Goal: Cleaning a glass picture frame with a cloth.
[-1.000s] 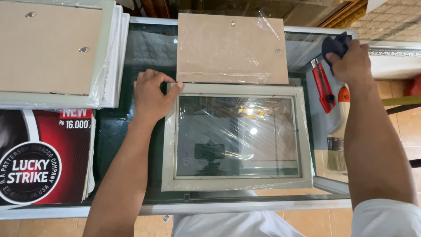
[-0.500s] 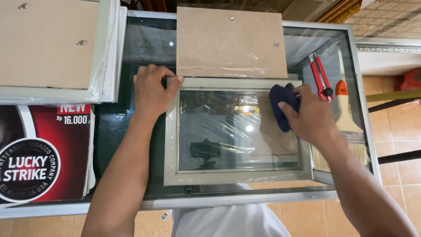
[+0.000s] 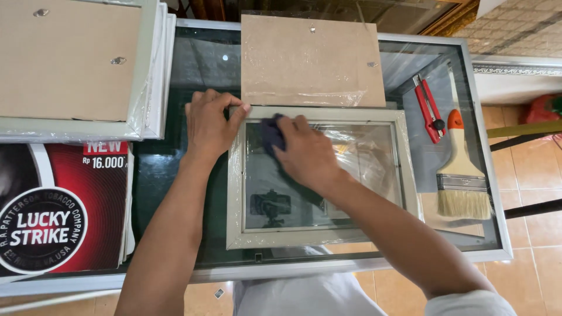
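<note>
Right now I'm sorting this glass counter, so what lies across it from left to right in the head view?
Stack of wrapped frames → left hand → dark cloth under the right hand → red cutter → paintbrush.

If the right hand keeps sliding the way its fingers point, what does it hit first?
The right hand points up-left across the glass, pressing a dark cloth. It would probably meet the frame's top-left corner first, where the left hand rests.

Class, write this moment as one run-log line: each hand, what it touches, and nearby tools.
left hand: steadies picture frame corner | right hand: presses dark cloth on glass | nearby: paintbrush, red cutter
</note>
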